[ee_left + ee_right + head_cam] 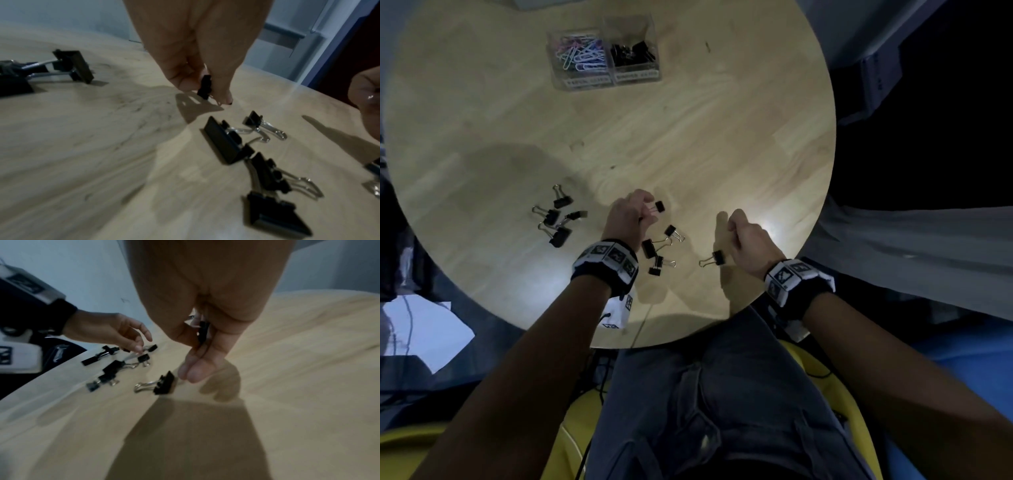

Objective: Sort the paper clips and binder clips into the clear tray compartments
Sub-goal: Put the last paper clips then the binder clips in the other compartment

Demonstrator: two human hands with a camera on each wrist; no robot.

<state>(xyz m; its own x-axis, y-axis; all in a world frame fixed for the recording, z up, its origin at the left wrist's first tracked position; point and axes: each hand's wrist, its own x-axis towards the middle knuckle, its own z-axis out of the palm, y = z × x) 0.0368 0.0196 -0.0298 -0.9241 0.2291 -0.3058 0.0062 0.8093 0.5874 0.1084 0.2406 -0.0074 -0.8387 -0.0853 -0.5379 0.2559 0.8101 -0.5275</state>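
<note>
A clear tray [585,84] stands at the table's far side; its left compartment holds coloured paper clips [582,54], its right one black binder clips [633,53]. My left hand [649,209] pinches a small black binder clip [205,87] just above the wood. My right hand [732,229] is curled round another black binder clip [203,332], mostly hidden by the fingers. One loose binder clip [714,258] lies beside the right hand. Three more [661,250] lie between the hands, and several [556,219] lie left of the left hand.
The round wooden table [688,137] has its near edge just under my wrists. My legs and a yellow seat [801,359] are below it. A white sheet [424,329] lies off the table at lower left.
</note>
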